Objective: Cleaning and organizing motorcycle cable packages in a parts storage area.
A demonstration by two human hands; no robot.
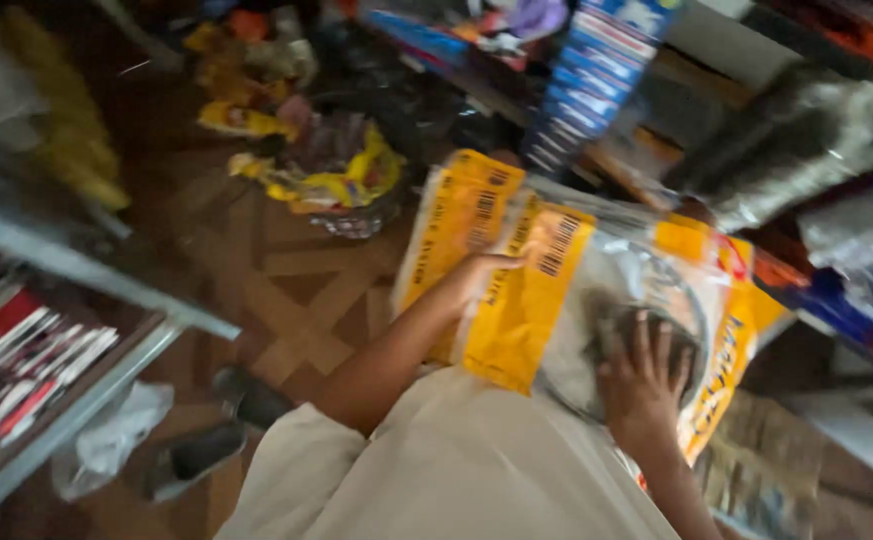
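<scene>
In the head view, the person's left hand [487,270] grips the upper edge of a stack of yellow-and-clear plastic packages [557,290] held in front of the body, while the right hand [642,375] lies flat with spread fingers on the clear front of the nearest package. Beyond them, a basket of yellow packets [342,180] sits on the patterned wooden floor [287,290], and a metal shelf [87,280] runs along the left.
</scene>
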